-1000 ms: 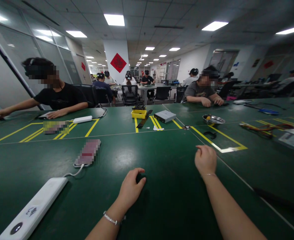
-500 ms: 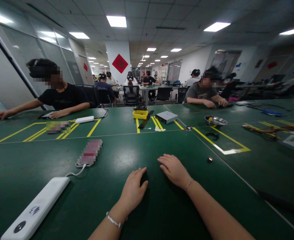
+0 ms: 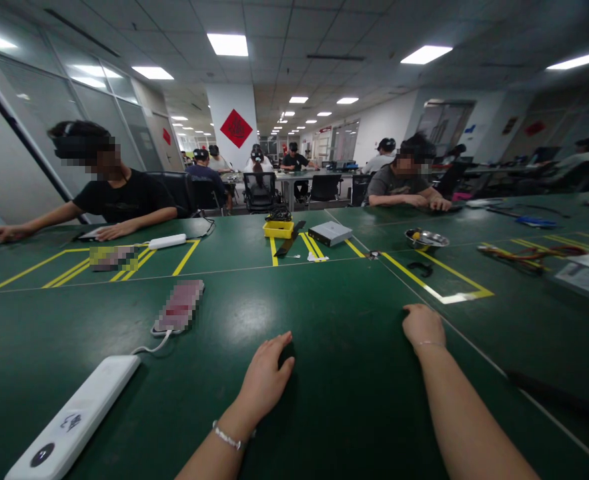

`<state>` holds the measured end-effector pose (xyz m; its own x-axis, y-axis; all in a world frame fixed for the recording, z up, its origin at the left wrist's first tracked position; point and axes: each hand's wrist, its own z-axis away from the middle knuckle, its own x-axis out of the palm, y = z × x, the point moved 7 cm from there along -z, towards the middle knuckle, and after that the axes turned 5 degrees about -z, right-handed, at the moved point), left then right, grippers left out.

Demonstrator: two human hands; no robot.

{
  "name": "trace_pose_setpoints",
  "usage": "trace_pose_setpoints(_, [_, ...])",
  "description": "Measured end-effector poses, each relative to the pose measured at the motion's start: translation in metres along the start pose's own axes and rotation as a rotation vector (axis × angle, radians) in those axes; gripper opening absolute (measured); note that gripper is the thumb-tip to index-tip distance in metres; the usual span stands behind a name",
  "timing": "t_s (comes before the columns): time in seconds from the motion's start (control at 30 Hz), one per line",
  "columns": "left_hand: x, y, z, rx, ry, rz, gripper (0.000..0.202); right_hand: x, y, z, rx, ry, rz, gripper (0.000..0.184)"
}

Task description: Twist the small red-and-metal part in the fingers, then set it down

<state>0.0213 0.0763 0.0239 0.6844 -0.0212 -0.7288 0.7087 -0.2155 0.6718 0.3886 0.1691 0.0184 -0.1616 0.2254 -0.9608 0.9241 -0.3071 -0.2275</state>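
Note:
My left hand lies on the green table with its fingers stretched out and the thumb apart; it holds nothing. Further right, my right hand looks curled and closed, low over the tabletop. Its fingertips are mostly hidden behind the back of the hand. The small shiny reddish object seen there a moment ago is covered, so whether it is gripped I cannot tell. Left of my hands lie a phone, its screen blurred out, and a long white power bank, joined by a white cable.
Ahead stand a yellow tray with black cables, a grey metal box and a metal bowl. A black curved piece lies inside yellow tape. Colourful wires lie to the right. Two people sit across the table.
My right hand has moved right, from beside my left hand to where the small reddish object lay, and now covers it. My left hand stays put. The view has shifted slightly.

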Motion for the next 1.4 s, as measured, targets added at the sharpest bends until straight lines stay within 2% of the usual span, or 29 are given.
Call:
trace_pose_setpoints(0.33, [0.000,0.004,0.001,0.018,-0.017,-0.017,0.042,-0.008,0.001,0.001,0.038,0.092,-0.049,0.032])
trace_pose_setpoints(0.47, [-0.001,0.006,0.001,0.021,-0.025,-0.041,0.040,-0.019,-0.009,0.005,0.020,0.135,-0.071,0.031])
trace_pose_setpoints(0.53, [-0.001,0.006,0.000,0.014,-0.023,-0.033,0.038,-0.024,-0.029,0.011,-0.056,0.158,-0.124,0.029])
trace_pose_setpoints(0.63, [-0.001,0.005,-0.001,0.003,-0.013,0.012,0.036,-0.030,-0.083,0.034,-0.325,0.141,-0.299,0.025])
trace_pose_setpoints(0.77, [-0.002,0.004,-0.003,-0.016,0.011,0.102,0.034,-0.030,-0.170,0.093,-0.770,0.017,-0.484,0.021])
trace_pose_setpoints(0.83, [-0.003,0.003,-0.003,-0.023,0.007,0.175,0.033,-0.028,-0.203,0.127,-0.962,-0.059,-0.526,0.022])
trace_pose_setpoints(0.93, [-0.002,0.002,-0.003,-0.015,-0.021,0.294,0.028,-0.025,-0.229,0.163,-1.132,-0.129,-0.563,0.024])
trace_pose_setpoints(1.03, [-0.002,0.001,-0.004,-0.027,-0.040,0.378,0.027,-0.027,-0.233,0.171,-1.173,-0.159,-0.588,0.027])
trace_pose_setpoints(1.1, [-0.003,-0.002,-0.004,-0.058,-0.032,0.430,0.027,-0.032,-0.226,0.159,-1.143,-0.147,-0.585,0.032])
trace_pose_setpoints(1.17, [-0.004,-0.006,-0.005,-0.104,-0.016,0.488,0.028,-0.035,-0.207,0.132,-0.993,-0.065,-0.543,0.036])
trace_pose_setpoints(1.27, [-0.007,-0.011,-0.005,-0.170,0.013,0.564,0.028,-0.030,-0.152,0.077,-0.571,0.092,-0.368,0.040])
trace_pose_setpoints(1.33, [-0.009,-0.012,-0.005,-0.197,0.040,0.588,0.028,-0.020,-0.106,0.049,-0.279,0.143,-0.229,0.046])
trace_pose_setpoints(1.4, [-0.010,-0.013,-0.005,-0.220,0.056,0.606,0.028,-0.012,-0.062,0.030,-0.051,0.166,-0.140,0.051])
